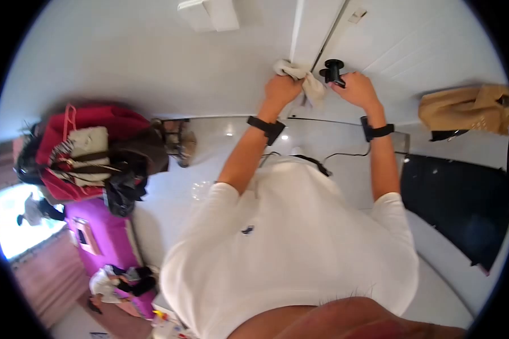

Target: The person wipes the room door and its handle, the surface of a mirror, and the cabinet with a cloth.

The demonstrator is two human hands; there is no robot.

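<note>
My left hand [283, 90] is closed around a pale cloth [314, 89], part of which hangs out to the right of the fingers. The cloth is up by the edge of a white door [390, 56]. A black door handle [335, 72] sticks out from that door. Wrapped around the handle's end is my right hand [356, 90], with its fingers partly hidden. Both wrists wear black bands, and a thin dark cable shows below the right one.
Clothes and bags [90, 150] are piled at the left, near a purple-covered bed [104, 231] where a person [119, 285] is. A brown bag [464, 110] hangs at the right, above a dark panel [458, 203]. A white box [209, 14] is on the wall.
</note>
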